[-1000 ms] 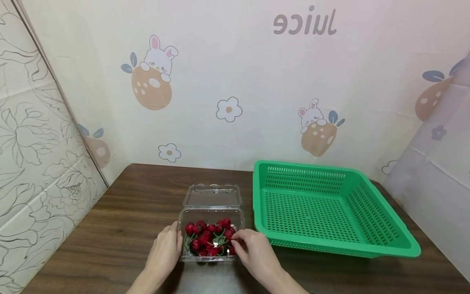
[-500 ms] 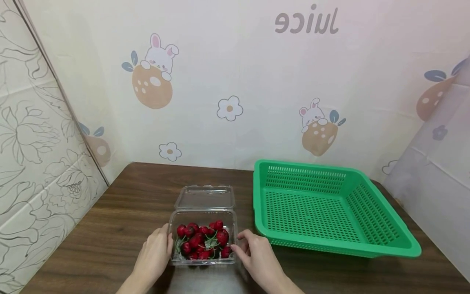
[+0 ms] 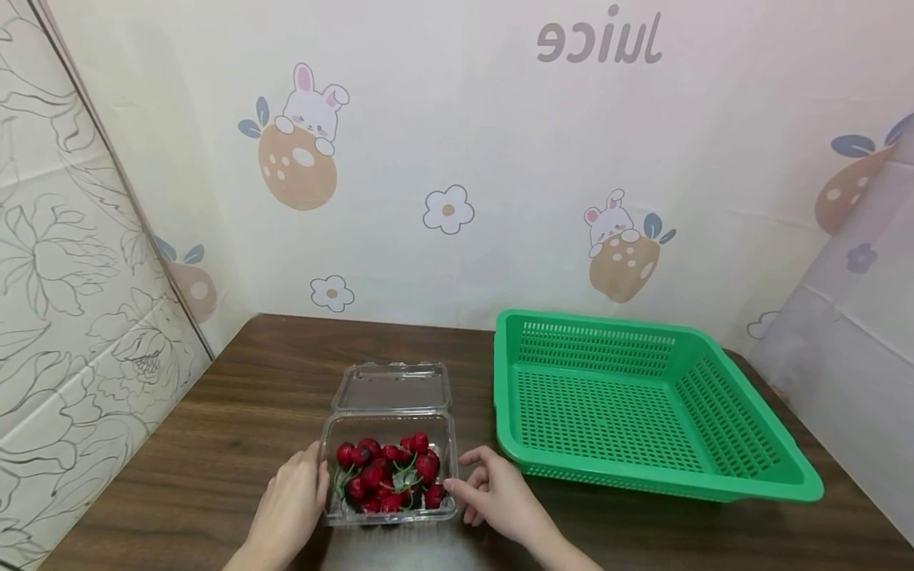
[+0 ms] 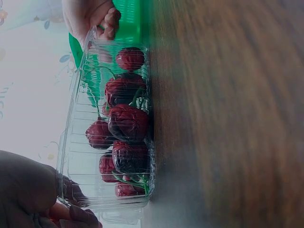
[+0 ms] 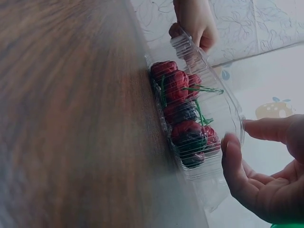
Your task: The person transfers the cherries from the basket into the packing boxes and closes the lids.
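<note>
A clear plastic clamshell box (image 3: 389, 426) sits on the table, its lid (image 3: 393, 388) folded back. Several dark red cherries (image 3: 378, 473) with green stems lie inside. My left hand (image 3: 286, 496) holds the box's left wall; in the left wrist view its fingers (image 4: 71, 216) curl at the rim, partly hidden. At the right wall is my right hand (image 3: 500, 496), thumb tip touching the rim, other fingers loosely bent just outside. The right wrist view shows those fingers (image 5: 232, 159) near the ribbed wall, with nothing visible between them and the thumb.
A large green perforated basket (image 3: 607, 460) stands to the right of the box, with no contents visible. Both rest on a brown wood-grain table (image 3: 236, 404). A printed wall covering (image 3: 457, 119) rises along the table's back edge.
The box has slid left and slightly nearer along with my left hand. My right hand has moved little, and its fingers have come off the cherries inside to the right rim.
</note>
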Demonstrator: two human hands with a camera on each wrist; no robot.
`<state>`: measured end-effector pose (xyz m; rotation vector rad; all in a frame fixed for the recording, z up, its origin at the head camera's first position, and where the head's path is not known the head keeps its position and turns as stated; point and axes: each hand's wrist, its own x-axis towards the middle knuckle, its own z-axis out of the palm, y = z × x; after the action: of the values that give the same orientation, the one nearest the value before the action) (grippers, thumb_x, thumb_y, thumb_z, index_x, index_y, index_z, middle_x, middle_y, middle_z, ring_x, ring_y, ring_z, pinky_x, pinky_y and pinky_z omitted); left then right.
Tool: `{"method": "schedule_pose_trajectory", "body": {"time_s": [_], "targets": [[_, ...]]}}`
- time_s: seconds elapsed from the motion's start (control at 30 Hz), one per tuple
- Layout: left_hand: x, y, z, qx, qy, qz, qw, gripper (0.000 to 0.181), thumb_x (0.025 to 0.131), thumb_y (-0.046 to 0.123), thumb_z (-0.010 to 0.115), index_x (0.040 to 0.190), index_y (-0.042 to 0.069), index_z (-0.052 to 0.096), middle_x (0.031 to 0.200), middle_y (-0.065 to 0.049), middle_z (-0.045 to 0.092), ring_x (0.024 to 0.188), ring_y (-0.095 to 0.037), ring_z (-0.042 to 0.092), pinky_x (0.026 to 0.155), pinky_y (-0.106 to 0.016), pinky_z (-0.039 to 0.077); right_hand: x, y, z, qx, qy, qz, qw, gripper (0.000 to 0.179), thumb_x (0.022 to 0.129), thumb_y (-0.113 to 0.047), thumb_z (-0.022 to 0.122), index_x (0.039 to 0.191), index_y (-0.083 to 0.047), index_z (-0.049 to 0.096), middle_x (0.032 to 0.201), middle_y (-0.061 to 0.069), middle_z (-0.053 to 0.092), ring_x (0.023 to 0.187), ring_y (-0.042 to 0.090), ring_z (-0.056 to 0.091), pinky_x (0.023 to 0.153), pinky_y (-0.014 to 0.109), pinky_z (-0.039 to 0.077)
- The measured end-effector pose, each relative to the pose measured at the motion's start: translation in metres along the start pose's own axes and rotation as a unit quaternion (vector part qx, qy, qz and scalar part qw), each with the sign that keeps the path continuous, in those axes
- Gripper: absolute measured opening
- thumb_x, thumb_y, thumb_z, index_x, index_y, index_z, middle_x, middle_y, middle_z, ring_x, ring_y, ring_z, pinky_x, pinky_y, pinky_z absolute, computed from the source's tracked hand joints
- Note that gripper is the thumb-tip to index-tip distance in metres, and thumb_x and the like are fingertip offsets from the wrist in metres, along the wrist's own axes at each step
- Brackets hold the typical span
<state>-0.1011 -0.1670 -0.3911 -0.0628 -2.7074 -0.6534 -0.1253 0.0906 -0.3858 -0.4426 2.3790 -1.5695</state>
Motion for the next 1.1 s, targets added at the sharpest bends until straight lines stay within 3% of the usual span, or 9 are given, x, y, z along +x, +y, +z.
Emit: {"method": "schedule_pose_trajectory", "body": {"time_s": [0.2,0.33,0.6,0.7,0.77,0.87,0.93,1.03,1.1], "targets": [[-0.002,-0.001,0.0,0.004,0.006,0.003,1.0,0.019,0.08,0.001,0.054,0.096,-0.009,0.056,0.076,-0.015,0.058,0.067,-0.034,0.059,0.052,-0.043,0.046,0.003,0.004,-0.001,0.134,-0.051,0.039,0.9889,0.03,0.085,-0.012,0.058,0.103,0.008,0.045,0.06,0.005,0.056,0.045,0.011,0.053,0.045,0.031,0.047],[-0.001,-0.001,-0.001,0.007,-0.003,-0.003,1.0,0.025,0.08,0.002,0.054,0.1,-0.012,0.056,0.082,-0.018,0.06,0.069,-0.036,0.059,0.054,-0.044,0.047,0.004,0.005,-0.001,0.179,-0.07,0.064,0.9794,0.022,0.085,-0.011,0.057,0.097,0.005,0.047,0.061,0.005,0.056,0.046,0.01,0.053,0.046,0.025,0.047],[0.007,-0.001,-0.011,0.017,-0.048,-0.024,0.9984,0.018,0.079,0.006,0.057,0.093,-0.005,0.059,0.075,-0.011,0.058,0.062,-0.033,0.059,0.043,-0.042,0.041,0.003,0.007,-0.002,0.19,-0.076,0.078,0.9757,0.02,0.084,-0.012,0.059,0.093,0.003,0.048,0.061,0.005,0.056,0.047,0.01,0.053,0.046,0.024,0.046],[0.011,-0.003,-0.015,0.026,-0.065,-0.024,0.9972,0.025,0.08,0.01,0.059,0.097,-0.008,0.059,0.08,-0.016,0.061,0.064,-0.034,0.059,0.044,-0.041,0.042,0.003,0.007,-0.001,0.19,-0.076,0.078,0.9757,0.018,0.084,-0.011,0.058,0.093,0.002,0.048,0.06,0.005,0.056,0.046,0.01,0.053,0.046,0.024,0.046],[0.016,-0.005,-0.018,0.024,-0.077,-0.028,0.9963,0.031,0.081,0.013,0.059,0.101,-0.011,0.058,0.087,-0.023,0.061,0.056,-0.03,0.056,0.042,-0.038,0.041,0.003,0.008,-0.001,0.191,-0.076,0.076,0.9757,0.018,0.085,-0.01,0.057,0.092,0.002,0.048,0.06,0.005,0.056,0.046,0.01,0.053,0.046,0.023,0.046],[0.028,-0.011,-0.022,0.013,-0.091,-0.027,0.9954,0.038,0.083,0.016,0.059,0.105,-0.015,0.055,0.08,-0.025,0.06,0.046,-0.022,0.05,0.041,-0.034,0.04,0.002,0.008,-0.001,0.193,-0.077,0.075,0.9752,0.018,0.084,-0.01,0.058,0.092,0.002,0.048,0.06,0.005,0.056,0.046,0.01,0.053,0.045,0.023,0.046],[0.038,-0.015,-0.026,-0.007,-0.11,-0.034,0.9933,0.04,0.084,0.017,0.057,0.106,-0.016,0.053,0.067,-0.018,0.057,0.041,-0.014,0.04,0.04,-0.03,0.036,0.002,0.008,-0.001,0.194,-0.077,0.075,0.9751,0.019,0.084,-0.011,0.058,0.092,0.002,0.048,0.06,0.005,0.056,0.046,0.01,0.053,0.045,0.023,0.046],[0.054,-0.022,-0.031,-0.036,-0.141,-0.037,0.9887,0.04,0.086,0.019,0.056,0.103,-0.017,0.054,0.06,-0.005,0.053,0.045,-0.011,0.043,0.044,-0.029,0.038,0.001,0.007,-0.002,0.195,-0.076,0.074,0.9749,0.02,0.084,-0.011,0.059,0.092,0.002,0.048,0.06,0.005,0.056,0.046,0.01,0.053,0.045,0.023,0.046],[0.064,-0.025,-0.034,-0.06,-0.164,-0.044,0.9836,0.039,0.087,0.02,0.055,0.103,-0.017,0.055,0.065,-0.006,0.057,0.05,-0.014,0.051,0.05,-0.032,0.042,0.001,0.006,-0.001,0.196,-0.077,0.073,0.9748,0.02,0.083,-0.011,0.059,0.092,0.003,0.048,0.06,0.005,0.056,0.046,0.009,0.053,0.045,0.022,0.045]]}}
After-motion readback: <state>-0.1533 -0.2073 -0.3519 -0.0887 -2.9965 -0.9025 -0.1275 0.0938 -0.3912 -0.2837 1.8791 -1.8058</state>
